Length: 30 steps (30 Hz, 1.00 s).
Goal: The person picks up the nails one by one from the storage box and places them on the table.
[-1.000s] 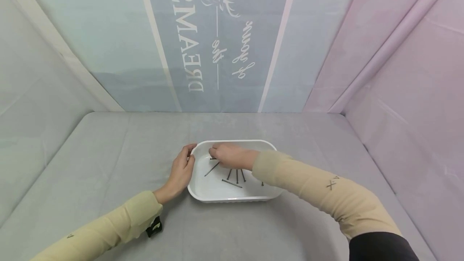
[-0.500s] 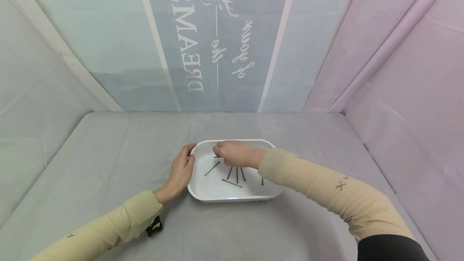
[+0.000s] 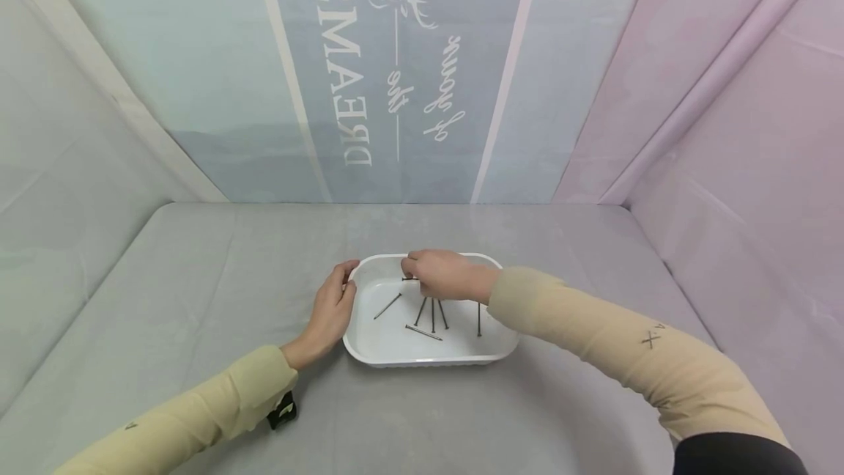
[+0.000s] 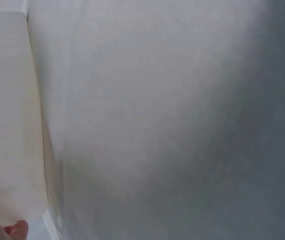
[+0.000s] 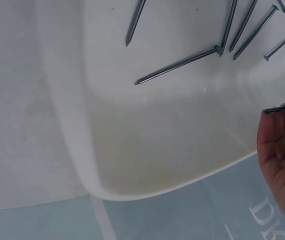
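A white rectangular dish point(image 3: 389, 347) with rounded corners lies on the grey surface, several nails scattered on its bottom. My left hand point(image 3: 326, 314) holds the dish by its left end, fingers at the far-left corner. In the left wrist view only fingertips point(image 4: 18, 230) show, against the dish's outer wall point(image 4: 12, 125). Over the far side of the dish, my right hand point(image 3: 450, 275) pinches a nail point(image 3: 410, 279) between thumb and fingers. The right wrist view shows this nail point(image 5: 275, 109) end-on in the fingertips, with most of it hidden.
Loose nails lie in the dish: one slanted point(image 3: 387, 306), one near the front point(image 3: 424, 333), a few fanned together point(image 3: 433, 316) and one at the right point(image 3: 479, 319). Grey cloth point(image 3: 422, 416) covers the surface. A printed curtain point(image 3: 409, 94) hangs behind, with fabric walls either side.
My right hand has moved right and slightly away across the dish with the pinched nail, uncovering more of the nails below. The left hand has stayed on the dish.
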Motion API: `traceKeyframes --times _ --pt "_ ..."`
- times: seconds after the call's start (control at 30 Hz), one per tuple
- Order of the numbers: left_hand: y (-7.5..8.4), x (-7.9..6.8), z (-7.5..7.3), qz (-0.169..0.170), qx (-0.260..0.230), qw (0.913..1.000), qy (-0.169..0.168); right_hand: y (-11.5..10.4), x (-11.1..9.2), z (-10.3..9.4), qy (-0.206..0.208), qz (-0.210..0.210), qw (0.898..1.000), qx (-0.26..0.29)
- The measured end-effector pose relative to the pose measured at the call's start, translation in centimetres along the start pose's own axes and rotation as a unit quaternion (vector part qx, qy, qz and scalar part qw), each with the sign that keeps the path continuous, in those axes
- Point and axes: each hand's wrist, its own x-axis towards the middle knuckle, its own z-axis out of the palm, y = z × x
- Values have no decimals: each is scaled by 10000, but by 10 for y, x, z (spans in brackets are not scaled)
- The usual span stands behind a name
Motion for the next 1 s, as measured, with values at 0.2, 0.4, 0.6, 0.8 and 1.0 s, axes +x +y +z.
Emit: traceKeyframes --times 0.2,0.4,0.6,0.8,1.0 --pt "1 1 -1 -35 -10 10000 9 3 -8 -4 130 103 9998 58" --pt "4 0 -1 -35 23 10000 -1 7 -12 -2 306 27 9995 107" --pt "5 0 -1 -57 45 10000 2 9 -16 -3 435 11 9988 231" --pt "6 0 -2 -87 68 9999 0 14 -21 -5 616 94 9971 435" --pt "9 1 -1 -222 76 9997 -59 22 -26 -7 880 -2 9946 553"
